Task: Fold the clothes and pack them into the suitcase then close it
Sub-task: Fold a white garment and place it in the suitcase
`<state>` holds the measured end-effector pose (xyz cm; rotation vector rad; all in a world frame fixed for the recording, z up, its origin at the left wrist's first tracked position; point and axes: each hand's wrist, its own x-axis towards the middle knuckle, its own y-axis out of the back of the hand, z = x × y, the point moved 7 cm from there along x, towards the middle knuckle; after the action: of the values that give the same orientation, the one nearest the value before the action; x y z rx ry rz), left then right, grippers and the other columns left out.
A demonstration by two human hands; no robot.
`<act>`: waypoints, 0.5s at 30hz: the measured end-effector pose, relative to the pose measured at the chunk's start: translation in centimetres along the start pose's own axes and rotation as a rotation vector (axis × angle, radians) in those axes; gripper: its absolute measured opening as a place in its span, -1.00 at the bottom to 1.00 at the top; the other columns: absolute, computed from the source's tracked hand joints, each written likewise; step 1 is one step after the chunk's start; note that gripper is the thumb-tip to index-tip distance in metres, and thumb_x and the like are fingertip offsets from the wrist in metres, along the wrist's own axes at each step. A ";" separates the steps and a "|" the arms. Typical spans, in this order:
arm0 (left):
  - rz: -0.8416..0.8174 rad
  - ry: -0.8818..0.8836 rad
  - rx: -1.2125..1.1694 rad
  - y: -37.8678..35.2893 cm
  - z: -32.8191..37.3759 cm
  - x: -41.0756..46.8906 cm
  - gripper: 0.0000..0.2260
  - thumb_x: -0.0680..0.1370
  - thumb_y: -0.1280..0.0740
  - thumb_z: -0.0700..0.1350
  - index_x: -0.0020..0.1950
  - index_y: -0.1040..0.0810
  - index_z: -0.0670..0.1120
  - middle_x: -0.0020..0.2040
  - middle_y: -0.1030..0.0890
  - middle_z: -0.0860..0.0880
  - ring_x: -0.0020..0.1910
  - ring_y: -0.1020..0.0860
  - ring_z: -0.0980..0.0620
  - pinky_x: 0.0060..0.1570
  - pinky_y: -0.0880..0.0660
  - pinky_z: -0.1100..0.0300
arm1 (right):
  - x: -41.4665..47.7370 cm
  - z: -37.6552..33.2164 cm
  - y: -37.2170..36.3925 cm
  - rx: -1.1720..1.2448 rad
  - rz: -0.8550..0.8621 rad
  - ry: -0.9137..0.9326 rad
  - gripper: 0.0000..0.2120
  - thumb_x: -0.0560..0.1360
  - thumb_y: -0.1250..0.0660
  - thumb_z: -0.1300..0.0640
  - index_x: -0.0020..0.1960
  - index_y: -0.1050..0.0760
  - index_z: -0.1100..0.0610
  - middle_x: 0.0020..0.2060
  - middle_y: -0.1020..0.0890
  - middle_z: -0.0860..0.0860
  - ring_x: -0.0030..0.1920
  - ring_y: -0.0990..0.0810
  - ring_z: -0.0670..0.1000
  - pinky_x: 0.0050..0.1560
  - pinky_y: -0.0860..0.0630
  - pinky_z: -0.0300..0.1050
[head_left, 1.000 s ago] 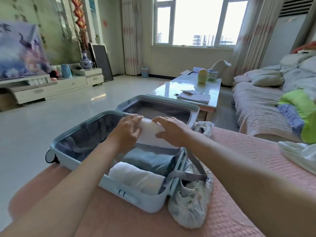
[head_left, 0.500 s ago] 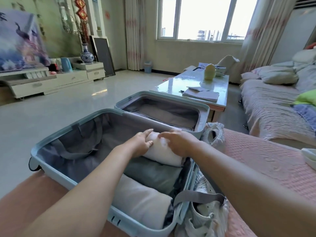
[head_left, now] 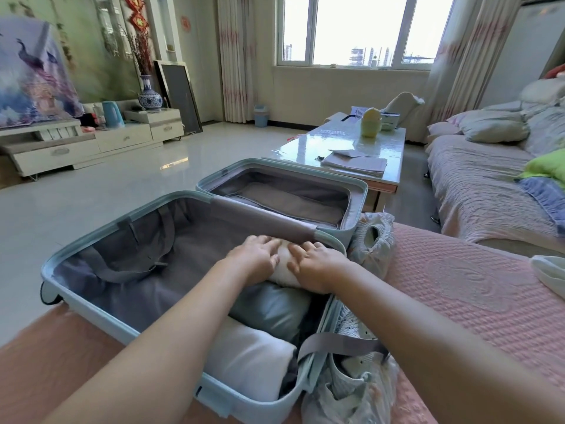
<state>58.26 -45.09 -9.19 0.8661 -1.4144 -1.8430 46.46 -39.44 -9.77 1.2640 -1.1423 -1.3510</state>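
A pale blue suitcase (head_left: 91,313) lies open on the pink bed cover, its lid half (head_left: 359,191) tipped away toward the coffee table. Along the right wall of the near half lie three rolled garments: a white roll (head_left: 250,362) nearest me, a grey-blue roll (head_left: 272,307) in the middle, and a white roll (head_left: 284,270) at the far corner. My left hand (head_left: 253,258) and my right hand (head_left: 315,264) both press flat on that far white roll, fingers spread. A grey strap (head_left: 336,342) hangs over the suitcase's right rim.
A crumpled pale garment (head_left: 348,381) lies against the suitcase's right side. More clothes lie at the right: a white piece (head_left: 550,270) on the bed, green (head_left: 547,166) and blue ones on the sofa. A glass coffee table (head_left: 342,145) stands behind the lid.
Both hands have carried the white roll down from above the suitcase into the far right corner and now press it against the hinge wall. The camera has leaned closer.
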 end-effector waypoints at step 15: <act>0.199 -0.119 -0.275 4.9 9.5 -4.4 -0.56 0.61 -0.09 0.20 0.46 -0.39 0.13 0.43 -0.43 -0.01 0.45 -0.28 -0.03 0.43 -0.25 -0.08 | -10.2 6.8 7.4 0.361 0.358 -0.049 -0.72 0.64 -0.17 -0.05 0.27 -0.55 -0.09 0.19 -0.59 -0.03 0.12 -0.57 0.03 0.14 -0.53 -0.02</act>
<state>53.53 -37.32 -2.06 0.4686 -1.2289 -1.9023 40.28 -30.14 -0.85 1.2039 -1.6127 -0.9403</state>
